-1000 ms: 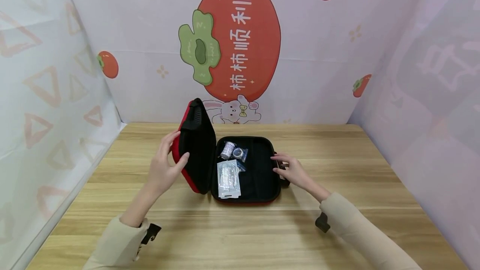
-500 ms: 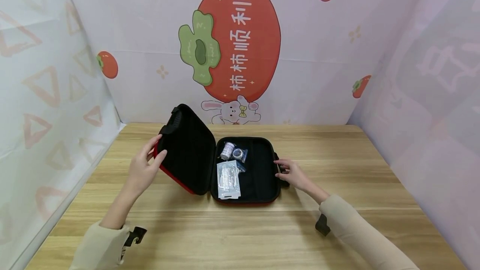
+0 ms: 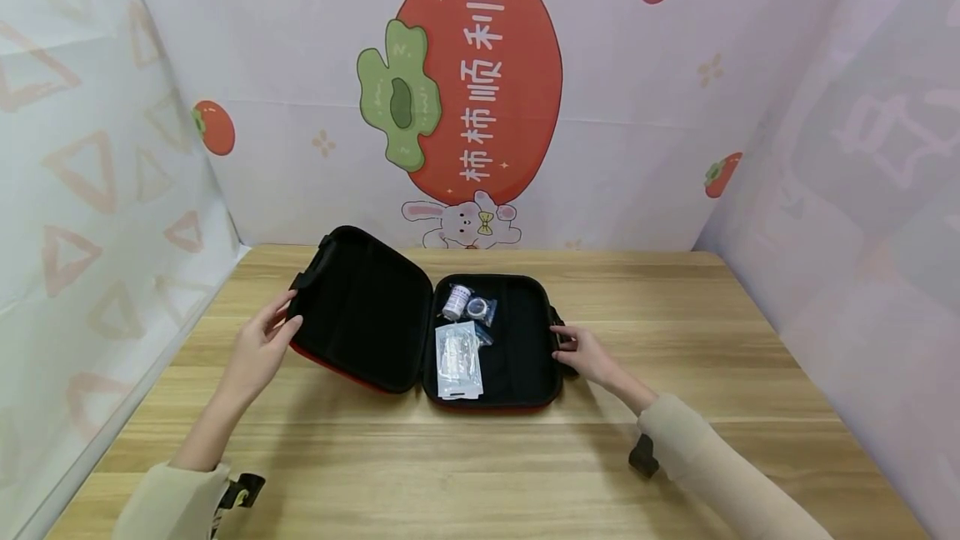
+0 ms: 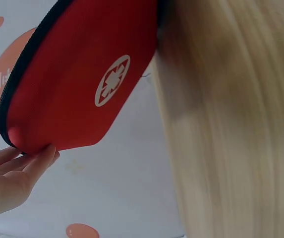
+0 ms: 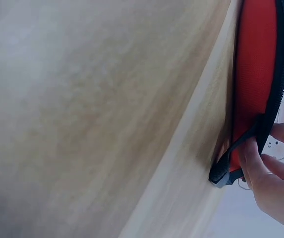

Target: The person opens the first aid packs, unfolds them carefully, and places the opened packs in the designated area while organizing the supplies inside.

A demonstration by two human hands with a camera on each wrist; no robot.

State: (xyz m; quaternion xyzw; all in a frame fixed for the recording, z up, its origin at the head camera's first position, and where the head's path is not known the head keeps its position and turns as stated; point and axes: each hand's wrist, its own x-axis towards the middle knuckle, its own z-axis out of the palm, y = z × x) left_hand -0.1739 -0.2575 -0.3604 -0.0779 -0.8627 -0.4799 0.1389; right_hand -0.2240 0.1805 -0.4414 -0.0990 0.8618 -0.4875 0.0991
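A red first-aid case with a black lining lies open on the table, its lid (image 3: 367,315) tilted up and leaning left. My left hand (image 3: 255,352) pinches the lid's left edge between thumb and fingers. The left wrist view shows the lid's red outside (image 4: 77,74) with a white emblem. At the right rim of the case bottom (image 3: 521,344), my right hand (image 3: 596,361) grips the wall, close by a black strap (image 5: 238,148). Inside the bottom lie a small white bottle (image 3: 457,303), a round item in a clear-blue packet (image 3: 478,307) and flat silvery-white packets (image 3: 457,361).
The wooden table (image 3: 480,465) extends around the case on all sides. Behind it hangs a white backdrop cloth (image 3: 630,148) with persimmon prints, and similar cloth stands at left and right.
My left hand has swung the lid left and downward, from nearly upright to leaning well outward. My right hand stays at the right rim, and the contents have not moved.
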